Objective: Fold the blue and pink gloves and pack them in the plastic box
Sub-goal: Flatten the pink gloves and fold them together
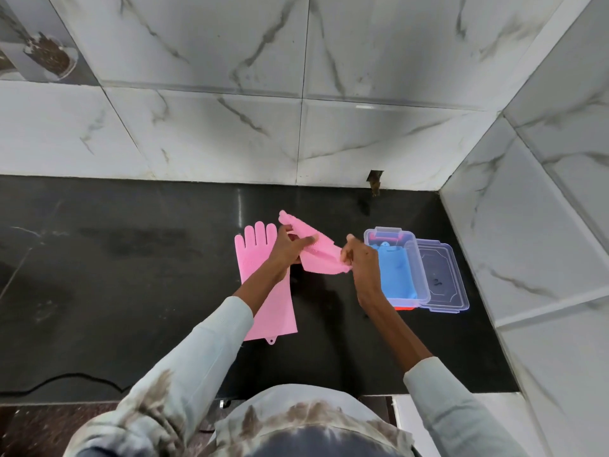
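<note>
Left hand [290,249] and right hand [357,258] pinch pink glove [321,255] above counter [131,275] | limp, grippy: hold at cuff, fingertips | blue gloves [393,275] in box [413,258]

Blue gloves [393,275] fill the clear plastic box [416,258] — one pink glove [260,285] flat, another [316,252] held aloft.

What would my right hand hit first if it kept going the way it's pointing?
Likely the left hand. The right hand pinches the held pink glove and points left along it, away from the box. Depth is unclear.
</note>
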The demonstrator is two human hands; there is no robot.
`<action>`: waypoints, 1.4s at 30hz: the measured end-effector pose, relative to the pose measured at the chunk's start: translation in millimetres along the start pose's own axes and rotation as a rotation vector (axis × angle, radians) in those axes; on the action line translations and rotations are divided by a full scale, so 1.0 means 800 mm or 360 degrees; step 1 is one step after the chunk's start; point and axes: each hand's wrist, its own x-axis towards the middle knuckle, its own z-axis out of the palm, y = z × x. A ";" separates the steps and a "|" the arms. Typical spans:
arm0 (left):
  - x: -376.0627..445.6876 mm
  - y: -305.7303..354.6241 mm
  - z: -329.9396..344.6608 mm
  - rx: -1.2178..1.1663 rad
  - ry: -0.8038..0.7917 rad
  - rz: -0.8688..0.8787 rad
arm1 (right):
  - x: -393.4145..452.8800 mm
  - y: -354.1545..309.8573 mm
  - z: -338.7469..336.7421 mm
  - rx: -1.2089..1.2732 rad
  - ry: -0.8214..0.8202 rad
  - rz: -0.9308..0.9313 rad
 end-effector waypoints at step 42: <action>0.030 -0.042 -0.009 0.0020 -0.0191 0.0077 | 0.040 0.050 0.001 0.0477 -0.1042 0.0733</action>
